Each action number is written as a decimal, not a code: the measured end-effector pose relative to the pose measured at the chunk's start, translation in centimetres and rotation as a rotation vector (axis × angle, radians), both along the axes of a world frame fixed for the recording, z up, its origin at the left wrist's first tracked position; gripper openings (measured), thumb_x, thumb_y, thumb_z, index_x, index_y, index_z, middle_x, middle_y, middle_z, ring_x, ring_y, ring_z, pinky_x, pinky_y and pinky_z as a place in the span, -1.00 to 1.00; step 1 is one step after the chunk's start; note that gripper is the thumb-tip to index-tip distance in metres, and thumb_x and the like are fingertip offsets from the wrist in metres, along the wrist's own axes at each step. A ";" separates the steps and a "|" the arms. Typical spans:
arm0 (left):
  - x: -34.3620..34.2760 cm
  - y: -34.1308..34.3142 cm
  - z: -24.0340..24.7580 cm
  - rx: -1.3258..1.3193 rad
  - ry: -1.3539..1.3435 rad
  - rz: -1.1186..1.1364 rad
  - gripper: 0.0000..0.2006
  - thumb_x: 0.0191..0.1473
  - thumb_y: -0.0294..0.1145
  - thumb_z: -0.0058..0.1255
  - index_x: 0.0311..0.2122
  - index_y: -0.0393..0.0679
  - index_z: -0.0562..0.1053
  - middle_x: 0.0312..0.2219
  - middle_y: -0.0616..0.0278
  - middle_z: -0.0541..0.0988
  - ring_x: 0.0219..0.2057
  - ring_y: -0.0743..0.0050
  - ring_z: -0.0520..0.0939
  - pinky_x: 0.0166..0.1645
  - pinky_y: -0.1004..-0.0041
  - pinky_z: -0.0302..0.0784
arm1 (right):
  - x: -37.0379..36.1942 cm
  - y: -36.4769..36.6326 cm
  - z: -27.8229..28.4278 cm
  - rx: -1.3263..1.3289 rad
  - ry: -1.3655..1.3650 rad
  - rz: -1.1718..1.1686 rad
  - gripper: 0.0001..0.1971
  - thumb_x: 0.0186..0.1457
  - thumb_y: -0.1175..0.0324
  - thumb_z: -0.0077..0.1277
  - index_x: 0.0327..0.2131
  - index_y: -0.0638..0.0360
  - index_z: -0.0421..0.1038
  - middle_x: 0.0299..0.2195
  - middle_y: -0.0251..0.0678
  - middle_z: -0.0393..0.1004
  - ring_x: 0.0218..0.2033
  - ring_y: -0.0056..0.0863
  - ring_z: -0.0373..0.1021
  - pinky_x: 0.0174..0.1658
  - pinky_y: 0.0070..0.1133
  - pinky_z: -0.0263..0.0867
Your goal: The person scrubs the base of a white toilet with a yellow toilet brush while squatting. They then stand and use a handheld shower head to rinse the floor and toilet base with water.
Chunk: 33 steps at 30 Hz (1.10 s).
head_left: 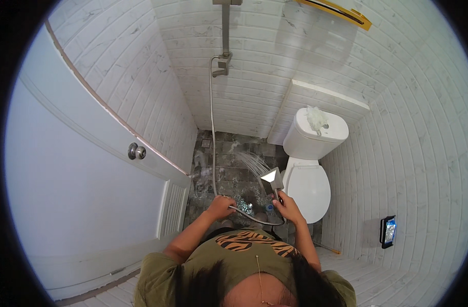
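Observation:
In my right hand [289,206] is the handle of a grey shower head [271,177], its square head tilted toward the far left. Water sprays from it in thin streams [252,162] onto the dark tiled floor [227,174], where patches of white suds lie. My left hand [222,206] is closed around the metal shower hose [213,128]. From there the hose loops across in front of me to the shower head's handle, and its other end runs up to a wall fitting [222,65]. Below the hose, a shiny teal-and-silver item [244,206] lies on the floor, its kind unclear.
A white toilet [309,192] stands to the right, with a whitish mesh-like bundle [316,119] on its tank. The white door [90,169] with a round knob [137,151] is at left. On the right wall hangs a black holder [388,232]. A floor drain [206,144] sits in the far corner.

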<state>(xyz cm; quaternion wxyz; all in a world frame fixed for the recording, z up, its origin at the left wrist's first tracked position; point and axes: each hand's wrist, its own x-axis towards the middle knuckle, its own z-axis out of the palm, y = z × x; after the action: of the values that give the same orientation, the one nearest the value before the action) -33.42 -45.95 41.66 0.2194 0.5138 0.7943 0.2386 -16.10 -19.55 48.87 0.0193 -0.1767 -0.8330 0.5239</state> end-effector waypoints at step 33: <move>-0.2 -4.3 2.4 -0.034 -0.034 0.276 -0.78 -0.09 -0.28 0.21 -0.31 -0.11 0.53 -0.38 0.16 0.61 -0.28 0.14 0.59 -0.11 0.19 0.41 | -5.4 -0.4 -1.9 -0.016 0.078 0.209 -0.71 0.13 0.26 0.01 -0.16 0.25 0.33 -0.38 -0.04 0.50 -0.41 -0.24 0.44 -0.33 -0.43 0.29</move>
<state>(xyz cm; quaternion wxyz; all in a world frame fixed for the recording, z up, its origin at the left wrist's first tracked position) -33.60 -50.27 44.06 0.2064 0.3919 0.8576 0.2615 -21.48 -19.98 46.99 -0.0044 -0.0687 -0.8413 0.5362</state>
